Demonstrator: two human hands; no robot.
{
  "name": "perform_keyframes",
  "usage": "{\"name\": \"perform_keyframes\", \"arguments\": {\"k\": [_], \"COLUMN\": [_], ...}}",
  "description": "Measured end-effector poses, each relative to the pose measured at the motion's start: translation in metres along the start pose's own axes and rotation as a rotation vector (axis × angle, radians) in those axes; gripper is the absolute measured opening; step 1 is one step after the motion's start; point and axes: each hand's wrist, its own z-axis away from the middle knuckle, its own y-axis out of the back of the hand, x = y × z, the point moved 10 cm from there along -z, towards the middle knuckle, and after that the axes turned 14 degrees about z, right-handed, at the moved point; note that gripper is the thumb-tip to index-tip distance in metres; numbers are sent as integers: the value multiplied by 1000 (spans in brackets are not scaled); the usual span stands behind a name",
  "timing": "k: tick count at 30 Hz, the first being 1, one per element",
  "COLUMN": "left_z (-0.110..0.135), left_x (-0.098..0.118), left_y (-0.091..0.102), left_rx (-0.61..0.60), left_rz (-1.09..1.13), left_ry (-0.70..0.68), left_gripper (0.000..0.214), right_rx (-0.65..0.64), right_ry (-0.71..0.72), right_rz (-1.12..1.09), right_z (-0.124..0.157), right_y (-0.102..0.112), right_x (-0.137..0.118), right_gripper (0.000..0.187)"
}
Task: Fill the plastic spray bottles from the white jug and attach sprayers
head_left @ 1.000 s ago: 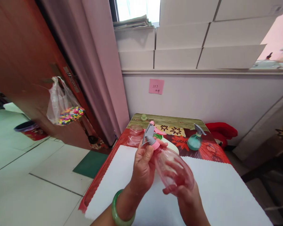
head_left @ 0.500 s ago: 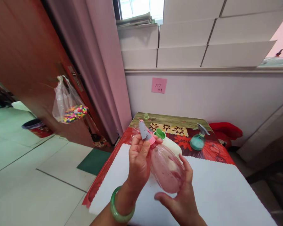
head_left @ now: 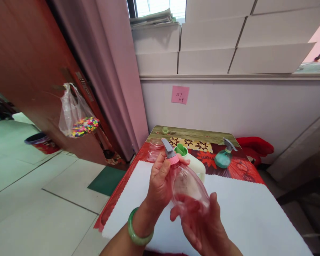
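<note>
A clear pink spray bottle (head_left: pixel 188 183) with a grey and pink spray head (head_left: pixel 170 151) is held tilted above the white mat (head_left: pixel 245 209). My left hand (head_left: pixel 158 183), with a green bangle at the wrist, is closed round its neck just under the pink collar. Cupped about the lower end of the bottle is my right hand (head_left: pixel 202 224), its fingers partly seen through the plastic. Behind the bottle stands a white jug (head_left: pixel 198 167) with a green spout (head_left: pixel 180 150), partly hidden. A clear pinkish plastic item (head_left: pixel 154 148) lies to its left.
Toward the table's back right stands a teal spray bottle (head_left: pixel 223 158). A small green cap (head_left: pixel 165 130) sits at the back left edge. A bag of colourful beads (head_left: pixel 84 126) hangs on the door. A pink note (head_left: pixel 180 95) is stuck to the wall.
My right hand has moved from the bottle's right side to under its lower end, fingers now wrapped about it. The spray head has turned and shifted slightly right in my left hand.
</note>
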Motion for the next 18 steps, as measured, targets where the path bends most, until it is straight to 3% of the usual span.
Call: {"name": "perform_keyframes", "arguments": {"k": [2,3,6,8,11,14,18], "left_z": [1,1,3,5,5,3,1], "left_x": [7,10,20,25,25,17,1], "left_y": [0,1,3,3,-1,2,10], "left_rx": [6,16,68,97,112,128,115], "left_rz": [-15,-27,-75,-106,-129,-110,-43], "left_ry": [-45,-67,-140,-185,-191,-109,33], "left_gripper": [19,17,15,17,18,21,30], "right_rx": [-4,68,433,618,742,683,384], "right_ry": [-42,1,372,605,689,657,406], "right_rz": [3,70,415,693,964,884,501], "right_z": [0,-1,13,30,37,33,12], "right_y": [-1,6,34,36,32,34,33], "right_x": [5,1,-35,-54,-58,-57,-30], "right_gripper": [104,101,93,108,115,105,88]}}
